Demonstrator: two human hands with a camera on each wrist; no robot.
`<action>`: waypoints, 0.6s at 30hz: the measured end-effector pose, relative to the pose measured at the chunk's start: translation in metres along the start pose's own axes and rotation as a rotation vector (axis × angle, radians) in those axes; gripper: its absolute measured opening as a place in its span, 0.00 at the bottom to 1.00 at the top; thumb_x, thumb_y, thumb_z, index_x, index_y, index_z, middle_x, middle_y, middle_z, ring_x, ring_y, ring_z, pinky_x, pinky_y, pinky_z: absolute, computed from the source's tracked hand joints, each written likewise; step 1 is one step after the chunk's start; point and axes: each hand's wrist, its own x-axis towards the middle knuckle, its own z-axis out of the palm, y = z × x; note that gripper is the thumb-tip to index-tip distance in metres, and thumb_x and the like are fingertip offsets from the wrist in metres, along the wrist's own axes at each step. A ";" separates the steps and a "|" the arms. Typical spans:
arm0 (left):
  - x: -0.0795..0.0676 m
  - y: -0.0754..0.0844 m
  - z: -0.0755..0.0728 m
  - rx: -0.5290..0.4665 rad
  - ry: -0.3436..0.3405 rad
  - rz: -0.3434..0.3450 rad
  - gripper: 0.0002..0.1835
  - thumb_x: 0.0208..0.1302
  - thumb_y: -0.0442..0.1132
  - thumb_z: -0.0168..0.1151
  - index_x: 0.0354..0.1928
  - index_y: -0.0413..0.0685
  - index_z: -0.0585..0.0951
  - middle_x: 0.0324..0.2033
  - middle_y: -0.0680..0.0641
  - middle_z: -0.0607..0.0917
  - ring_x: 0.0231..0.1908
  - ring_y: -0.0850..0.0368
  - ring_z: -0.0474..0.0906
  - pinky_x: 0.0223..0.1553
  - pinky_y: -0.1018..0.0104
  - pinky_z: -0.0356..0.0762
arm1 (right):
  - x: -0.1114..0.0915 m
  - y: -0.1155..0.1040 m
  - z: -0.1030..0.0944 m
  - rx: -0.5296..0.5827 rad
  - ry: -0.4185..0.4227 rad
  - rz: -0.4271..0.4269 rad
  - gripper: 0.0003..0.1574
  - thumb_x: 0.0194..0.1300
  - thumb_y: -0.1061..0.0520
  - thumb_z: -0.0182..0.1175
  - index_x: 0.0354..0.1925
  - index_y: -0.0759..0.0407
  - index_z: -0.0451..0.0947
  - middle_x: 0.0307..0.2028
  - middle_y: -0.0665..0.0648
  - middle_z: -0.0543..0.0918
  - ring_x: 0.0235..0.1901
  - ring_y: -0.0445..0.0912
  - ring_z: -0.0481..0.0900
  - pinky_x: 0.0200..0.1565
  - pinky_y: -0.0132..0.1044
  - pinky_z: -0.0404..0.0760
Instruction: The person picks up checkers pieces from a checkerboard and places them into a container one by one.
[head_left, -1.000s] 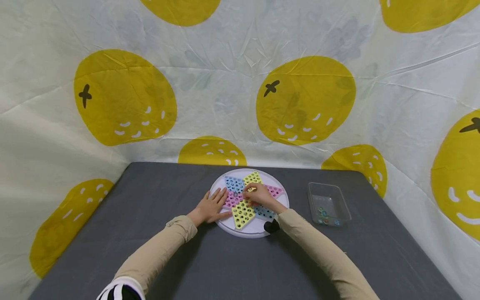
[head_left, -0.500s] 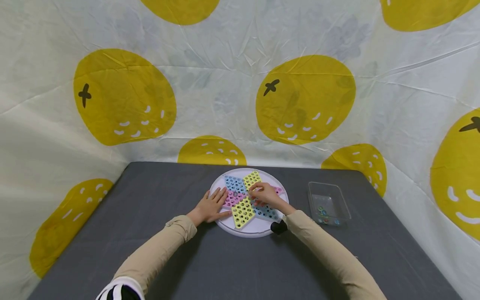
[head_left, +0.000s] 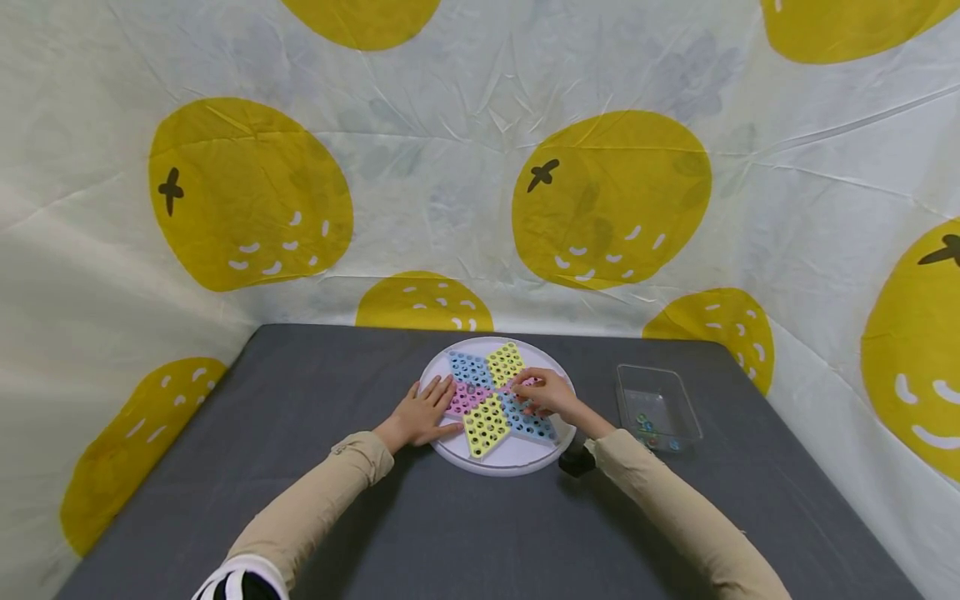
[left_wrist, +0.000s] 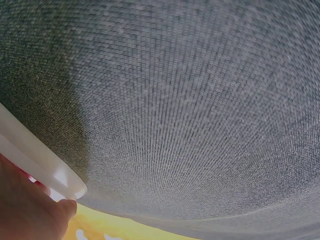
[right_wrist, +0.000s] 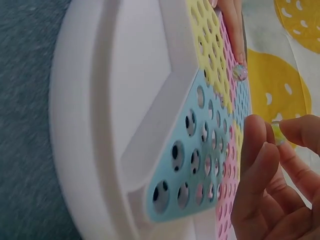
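A round white Chinese checkers board [head_left: 517, 460] with a star of blue, yellow and pink hole patterns lies on the dark cloth. My left hand [head_left: 422, 414] rests spread at its left side, fingers on the pink section and rim; in the left wrist view only part of this hand [left_wrist: 32, 205] shows beside the white rim. Over the right of the star, my right hand [head_left: 545, 392] pinches a yellow-green glass marble [right_wrist: 278, 133] between thumb and fingers, raised above the holes. Another clear marble [right_wrist: 240, 72] sits on the board near the left hand's fingertips.
A clear plastic box [head_left: 660, 392] stands right of the board, with several marbles [head_left: 647, 427] at its near end. A black wrist camera [head_left: 576, 460] hangs under the right wrist, close to the board's rim. Behind the table hangs a fruit-print curtain [head_left: 435, 192].
My right hand, marble between its fingers, has drawn back to the right from the star's middle, uncovering the centre and the near blue section. The left hand stays where it was.
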 end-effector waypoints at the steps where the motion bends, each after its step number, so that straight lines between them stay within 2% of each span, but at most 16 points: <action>1: 0.000 0.000 0.000 0.000 -0.001 -0.001 0.42 0.62 0.65 0.38 0.69 0.45 0.47 0.70 0.46 0.45 0.69 0.49 0.41 0.65 0.45 0.43 | -0.001 0.001 -0.001 -0.001 0.004 0.004 0.16 0.60 0.54 0.56 0.44 0.61 0.74 0.30 0.63 0.82 0.18 0.43 0.78 0.20 0.35 0.75; 10: -0.004 0.002 -0.006 -0.008 0.012 0.014 0.41 0.62 0.63 0.39 0.68 0.43 0.49 0.69 0.44 0.48 0.69 0.46 0.44 0.65 0.45 0.44 | -0.011 0.009 -0.016 -0.025 0.042 0.053 0.16 0.59 0.51 0.58 0.44 0.58 0.75 0.30 0.60 0.84 0.19 0.43 0.79 0.22 0.36 0.77; 18: -0.004 0.003 -0.008 -0.007 0.007 -0.002 0.42 0.61 0.66 0.38 0.69 0.45 0.48 0.70 0.46 0.47 0.69 0.48 0.43 0.65 0.45 0.45 | -0.024 0.016 -0.032 -0.030 0.042 0.021 0.19 0.60 0.51 0.56 0.46 0.61 0.73 0.32 0.63 0.83 0.22 0.47 0.81 0.23 0.41 0.77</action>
